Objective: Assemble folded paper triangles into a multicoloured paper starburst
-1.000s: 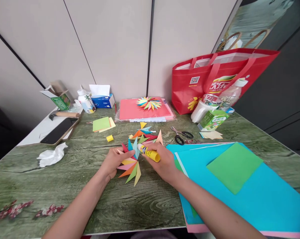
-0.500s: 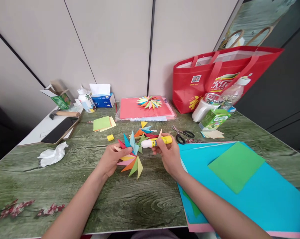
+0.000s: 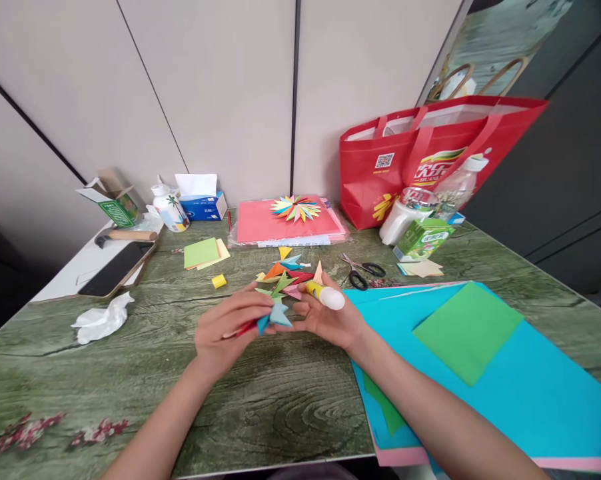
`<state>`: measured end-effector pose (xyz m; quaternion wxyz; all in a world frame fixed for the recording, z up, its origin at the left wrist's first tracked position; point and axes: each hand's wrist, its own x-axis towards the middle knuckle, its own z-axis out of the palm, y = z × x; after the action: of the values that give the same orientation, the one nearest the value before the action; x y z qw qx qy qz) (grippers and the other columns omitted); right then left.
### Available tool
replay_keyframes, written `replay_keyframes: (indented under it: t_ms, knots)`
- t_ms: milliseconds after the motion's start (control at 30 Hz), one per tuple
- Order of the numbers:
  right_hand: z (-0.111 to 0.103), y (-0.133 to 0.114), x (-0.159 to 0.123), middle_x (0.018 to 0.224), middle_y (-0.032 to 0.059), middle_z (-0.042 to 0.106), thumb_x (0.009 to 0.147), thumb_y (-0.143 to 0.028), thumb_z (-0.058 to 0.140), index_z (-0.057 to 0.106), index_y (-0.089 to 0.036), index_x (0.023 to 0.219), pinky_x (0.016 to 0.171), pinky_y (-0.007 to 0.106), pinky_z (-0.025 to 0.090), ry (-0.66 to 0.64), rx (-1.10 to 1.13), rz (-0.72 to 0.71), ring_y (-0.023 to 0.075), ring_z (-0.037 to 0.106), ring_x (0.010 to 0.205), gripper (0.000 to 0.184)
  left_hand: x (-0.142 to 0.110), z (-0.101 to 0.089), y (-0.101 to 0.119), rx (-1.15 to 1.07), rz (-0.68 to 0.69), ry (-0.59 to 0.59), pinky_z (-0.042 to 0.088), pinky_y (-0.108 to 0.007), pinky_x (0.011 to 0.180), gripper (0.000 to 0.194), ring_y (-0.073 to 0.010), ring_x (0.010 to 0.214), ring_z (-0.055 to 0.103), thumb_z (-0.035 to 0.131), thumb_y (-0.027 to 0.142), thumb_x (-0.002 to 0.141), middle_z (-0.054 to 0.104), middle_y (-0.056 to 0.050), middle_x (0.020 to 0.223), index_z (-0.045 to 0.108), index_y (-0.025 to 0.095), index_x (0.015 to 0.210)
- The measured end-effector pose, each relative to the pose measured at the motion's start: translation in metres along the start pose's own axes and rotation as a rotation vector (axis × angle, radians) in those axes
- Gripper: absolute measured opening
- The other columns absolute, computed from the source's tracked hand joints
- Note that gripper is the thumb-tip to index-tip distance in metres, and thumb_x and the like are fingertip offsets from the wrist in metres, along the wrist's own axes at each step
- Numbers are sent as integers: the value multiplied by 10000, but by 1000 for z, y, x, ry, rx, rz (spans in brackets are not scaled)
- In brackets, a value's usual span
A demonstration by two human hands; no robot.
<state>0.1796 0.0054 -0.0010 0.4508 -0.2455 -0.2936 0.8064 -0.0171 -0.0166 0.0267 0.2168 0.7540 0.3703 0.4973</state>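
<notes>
My left hand (image 3: 230,327) is closed on a folded paper pinwheel (image 3: 276,315), which is tilted so that mostly its blue points show. Between the fingers of my right hand (image 3: 333,323) lies a yellow glue stick (image 3: 325,295), its white end pointing toward me. The right fingertips reach the pinwheel's edge; whether they grip it I cannot tell. Just beyond both hands, several loose folded paper pieces (image 3: 283,283) in green, orange, blue and pink are piled on the table. The yellow glue cap (image 3: 219,281) sits left of them.
Scissors (image 3: 360,270) lie right of the paper pieces. Large blue sheets (image 3: 505,413) with a green square (image 3: 468,333) cover the right side. At the back are a finished paper wheel (image 3: 295,209), a red bag (image 3: 365,180) and a tissue box (image 3: 200,205). A crumpled tissue (image 3: 103,320) and phone (image 3: 116,268) lie left.
My right hand has drawn the glue stick off the pinwheel and swung its white end toward me. The pinwheel has turned from face-up to edge-on, and my hands have come together.
</notes>
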Motion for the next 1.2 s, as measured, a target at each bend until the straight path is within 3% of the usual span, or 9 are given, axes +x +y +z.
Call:
replay_keyframes:
  t_ms: [167, 367, 467, 600, 700, 800, 1000, 1100, 1200]
  knots:
    - [-3, -3, 2, 600, -7, 580, 786, -622, 346, 552, -190, 767, 754, 481, 467, 54, 67, -95, 157, 590, 645, 479, 2, 3, -10, 309, 332, -282, 83, -560, 1031, 224, -221, 1141, 466, 587, 176, 741, 667, 14, 1022, 672, 352, 850]
    - [-3, -5, 2, 542, -26, 562, 795, -569, 401, 560, -194, 750, 779, 428, 466, 69, 202, -85, 156, 600, 661, 410, 1, 7, -12, 553, 371, -232, 56, -611, 996, 382, -283, 1286, 228, 577, 108, 738, 385, -3, 1363, 614, 393, 991]
    - [-3, -5, 3, 580, -9, 600, 791, -521, 455, 566, -183, 735, 750, 372, 477, 63, 320, -74, 143, 597, 655, 360, -1, 12, -16, 461, 192, -54, 164, -549, 1010, 518, -289, 1275, 251, 602, 142, 725, 316, -67, 1393, 482, 346, 1186]
    - [-2, -2, 5, 531, -17, 592, 787, -464, 506, 578, -174, 712, 680, 298, 478, 115, 394, -88, 126, 586, 618, 308, -5, 23, -23, -10, -355, 57, 450, -395, 835, 800, -268, 1079, 509, 670, 229, 650, 446, -155, 1280, 251, 238, 1331]
    - [-1, 2, 7, 534, -8, 607, 783, -431, 527, 585, -166, 687, 634, 270, 473, 192, 390, -64, 122, 582, 596, 288, -6, 29, -23, -404, -761, -86, 497, -346, 727, 664, -233, 858, 622, 649, 228, 655, 647, -123, 986, 372, 161, 1254]
    - [-1, 5, 9, 530, -3, 614, 783, -418, 535, 583, -164, 655, 645, 274, 477, 259, 391, -47, 123, 587, 581, 289, -3, 30, -19, -609, -1006, -73, 514, -326, 649, 318, -211, 755, 636, 582, 276, 725, 671, -119, 923, 573, 127, 1005]
    - [-3, 7, 12, 552, 17, 634, 803, -409, 514, 597, -156, 683, 689, 272, 491, 322, 385, -52, 121, 599, 573, 291, 2, 22, -19, -876, -1093, -99, 527, -346, 646, 458, -213, 761, 631, 454, 492, 787, 672, -149, 912, 629, 101, 949]
    - [0, 8, 11, 593, 18, 650, 795, -390, 533, 600, -154, 703, 721, 260, 491, 309, 375, -71, 117, 608, 603, 262, -1, 21, -21, -840, -1082, -185, 533, -321, 648, 336, -180, 728, 620, 691, 295, 654, 673, -107, 894, 647, 109, 930]
    - [4, 9, 11, 633, -1, 657, 766, -376, 574, 603, -169, 721, 734, 252, 491, 253, 337, -97, 115, 614, 642, 214, -4, 24, -22, -803, -1127, -180, 544, -315, 604, 365, -160, 668, 613, 770, 154, 530, 671, -72, 849, 660, 112, 876]
